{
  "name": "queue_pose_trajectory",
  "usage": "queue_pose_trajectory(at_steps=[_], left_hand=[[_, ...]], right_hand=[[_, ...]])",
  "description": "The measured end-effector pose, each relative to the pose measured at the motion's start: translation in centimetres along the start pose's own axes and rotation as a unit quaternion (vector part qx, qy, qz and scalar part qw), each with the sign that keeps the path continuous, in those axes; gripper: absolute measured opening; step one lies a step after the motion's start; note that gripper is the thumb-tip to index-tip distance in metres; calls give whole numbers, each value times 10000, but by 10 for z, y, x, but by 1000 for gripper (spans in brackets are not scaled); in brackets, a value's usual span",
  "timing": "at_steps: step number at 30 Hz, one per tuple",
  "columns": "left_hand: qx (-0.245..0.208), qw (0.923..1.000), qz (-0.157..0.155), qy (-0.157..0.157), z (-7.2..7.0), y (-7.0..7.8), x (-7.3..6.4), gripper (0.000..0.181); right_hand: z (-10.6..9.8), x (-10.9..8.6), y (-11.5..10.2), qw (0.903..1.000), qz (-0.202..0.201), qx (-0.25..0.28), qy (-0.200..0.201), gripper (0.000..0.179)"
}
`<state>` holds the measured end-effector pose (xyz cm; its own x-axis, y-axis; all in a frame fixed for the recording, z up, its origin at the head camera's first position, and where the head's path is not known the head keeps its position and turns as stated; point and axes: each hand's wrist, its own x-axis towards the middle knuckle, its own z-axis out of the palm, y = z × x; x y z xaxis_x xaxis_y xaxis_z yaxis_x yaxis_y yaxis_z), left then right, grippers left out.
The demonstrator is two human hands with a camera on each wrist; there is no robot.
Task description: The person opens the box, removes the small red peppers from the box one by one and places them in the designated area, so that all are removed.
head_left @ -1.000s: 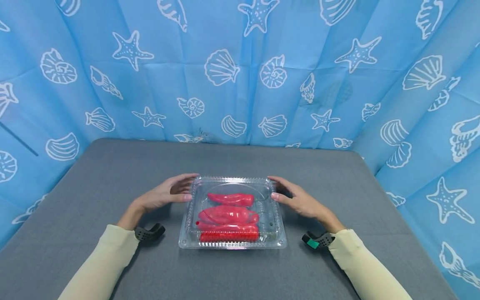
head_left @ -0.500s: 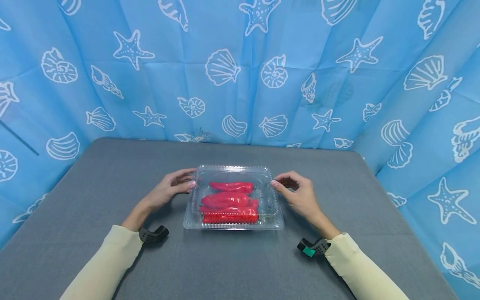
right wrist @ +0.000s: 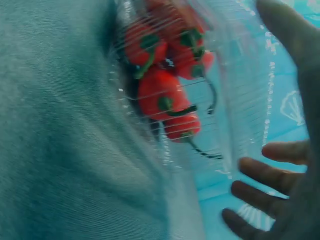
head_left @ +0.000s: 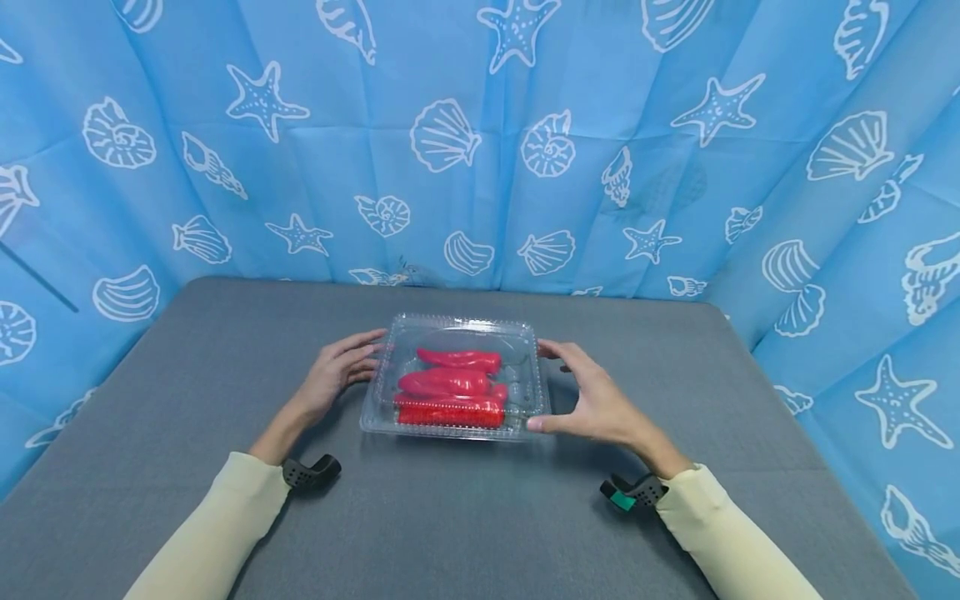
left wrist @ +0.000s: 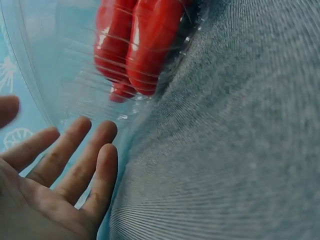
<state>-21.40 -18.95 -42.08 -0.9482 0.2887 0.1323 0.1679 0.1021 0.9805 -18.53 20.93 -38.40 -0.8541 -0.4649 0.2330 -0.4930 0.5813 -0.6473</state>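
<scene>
A clear plastic clamshell box (head_left: 457, 329) with its lid down sits mid-table, slightly turned. Inside lie several red peppers (head_left: 450, 382); green stems show at their right ends in the right wrist view. My left hand (head_left: 330, 375) is at the box's left side, fingers (left wrist: 82, 165) spread and fairly straight, tips close to the ribbed wall. At the right side is my right hand (head_left: 600, 404), thumb near the front corner and fingers towards the back corner. In the right wrist view its fingers (right wrist: 265, 175) are spread beside the clear wall; contact cannot be told.
A grey cloth-covered table (head_left: 480, 525) lies under everything. Behind it and along the sides hangs a blue curtain (head_left: 480, 192) with white shells and starfish. A dark band (head_left: 311, 472) is on the left wrist and another (head_left: 633, 492) on the right.
The box has moved away from the person, a little to the left, and turned slightly. The left thumb no longer shows on the box's edge. My right hand has spread, its thumb now nearer the front corner.
</scene>
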Motion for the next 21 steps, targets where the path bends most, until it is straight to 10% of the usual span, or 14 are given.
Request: queue_pose_trajectory(at_steps=[6, 21], left_hand=[[-348, 9994, 19, -61, 0, -2, 0, 51], [-252, 9992, -97, -294, -3, -8, 0, 59]], right_hand=[[-2, -3, -8, 9968, 118, -473, -632, 134], [-2, -4, -14, 9965, 375, -250, -706, 129]])
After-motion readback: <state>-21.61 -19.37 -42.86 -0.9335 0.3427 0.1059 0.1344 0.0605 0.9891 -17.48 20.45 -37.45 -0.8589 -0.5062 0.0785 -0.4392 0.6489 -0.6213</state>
